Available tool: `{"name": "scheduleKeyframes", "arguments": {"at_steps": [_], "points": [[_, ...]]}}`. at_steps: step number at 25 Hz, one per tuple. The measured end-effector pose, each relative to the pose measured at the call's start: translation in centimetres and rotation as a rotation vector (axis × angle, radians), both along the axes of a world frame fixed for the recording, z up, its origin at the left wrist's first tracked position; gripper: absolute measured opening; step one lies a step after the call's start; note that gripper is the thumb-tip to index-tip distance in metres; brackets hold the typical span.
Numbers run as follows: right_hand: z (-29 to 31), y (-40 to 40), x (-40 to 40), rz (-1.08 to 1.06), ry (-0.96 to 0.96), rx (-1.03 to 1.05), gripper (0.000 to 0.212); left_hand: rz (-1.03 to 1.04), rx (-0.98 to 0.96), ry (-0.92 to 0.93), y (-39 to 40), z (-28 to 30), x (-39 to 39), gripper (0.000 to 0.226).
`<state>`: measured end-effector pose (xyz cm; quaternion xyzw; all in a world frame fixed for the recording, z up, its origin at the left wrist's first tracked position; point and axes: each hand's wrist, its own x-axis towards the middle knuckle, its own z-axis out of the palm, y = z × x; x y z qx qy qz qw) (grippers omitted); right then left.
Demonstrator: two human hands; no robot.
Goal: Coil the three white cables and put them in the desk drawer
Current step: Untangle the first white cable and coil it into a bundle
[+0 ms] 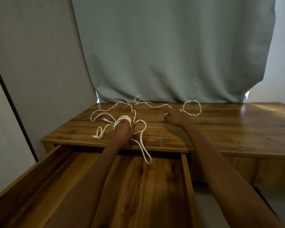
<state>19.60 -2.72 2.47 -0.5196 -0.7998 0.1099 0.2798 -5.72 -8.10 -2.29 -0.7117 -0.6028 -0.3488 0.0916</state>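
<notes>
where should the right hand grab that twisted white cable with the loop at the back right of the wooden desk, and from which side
Pinch the twisted white cable on its straight run just left of the loop, coming from above and slightly from the near side. There it lies flat on the wooden desk, single-stranded and apart from the tangle around the left hand. The right hand hovers right beside it, fingers loosely curled, apparently holding nothing.

No writing, label, brand mark, number or sign can be read anywhere in the view — not on the brown wood-grain tabletop [220, 129], the thin white braided cables [105, 115], the open wooden desk drawer [155, 186], or the grey-green fabric curtain [171, 55] behind — every surface shows plain.
</notes>
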Motion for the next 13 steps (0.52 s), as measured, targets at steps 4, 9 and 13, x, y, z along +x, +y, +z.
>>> {"name": "scheduleKeyframes", "arguments": {"at_steps": [4, 9, 13], "points": [[0.9, -3.3, -2.8, 0.078, 0.317, -0.377, 0.043, 0.030, 0.062, 0.117, 0.4, 0.2, 1.0, 0.038], [-0.3, -4.0, -4.8, 0.115, 0.036, -0.466, 0.025, 0.100, 0.076, 0.172, -0.2, 0.9, 1.7, 0.037], [-0.4, -3.0, -4.1, -0.224, -0.143, 0.071, 0.021, 0.008, -0.065, 0.026, -0.9, 1.3, 1.4, 0.041]]}}
